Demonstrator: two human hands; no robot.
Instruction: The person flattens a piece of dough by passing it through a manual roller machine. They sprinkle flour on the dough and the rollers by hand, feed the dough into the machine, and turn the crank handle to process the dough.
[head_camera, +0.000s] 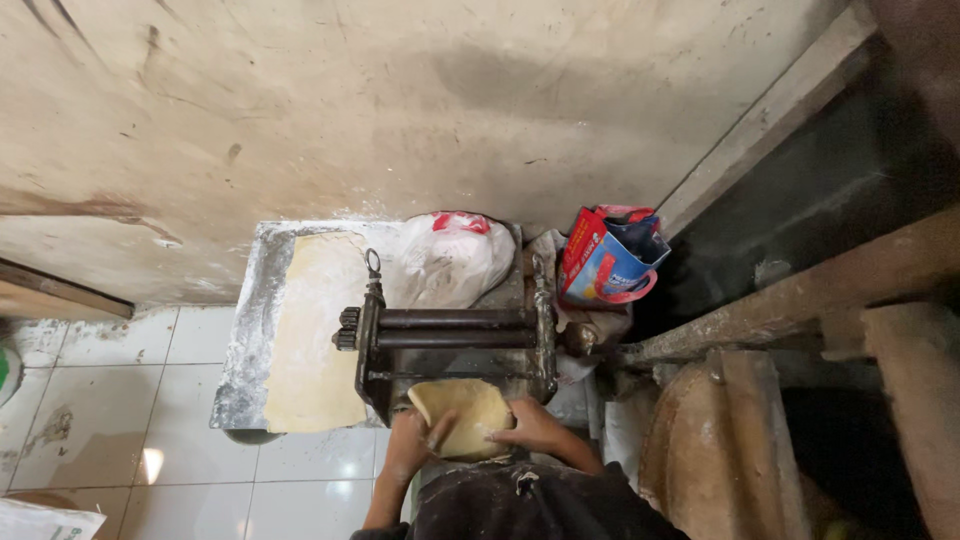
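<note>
Down at the near edge of the flour-dusted metal table (243, 330), both hands press on a folded, pale yellow slab of dough (462, 415) that lies at the front of a dark iron roller machine with two horizontal rollers (452, 335). The left hand (410, 445) has its grip closed over the slab's left side, thumb on top and fingers curled under the edge. The right hand (533, 425) lies flatter, its grip half open, palm and fingers spread on the slab's right side.

Left of the machine, a long rolled-out sheet of pale dough (315, 330) runs from the table's far edge almost to its near edge. At the far edge, behind the rollers, slumps a white plastic bag with a red patch near its knotted top (452, 258). Just beyond the table's far right corner stands an opened cardboard carton, red and blue with a light oval panel on its face (605, 262); its top flaps are torn open.

White floor tiles (130, 400) show to the left, below a stained beige wall (400, 100).
</note>
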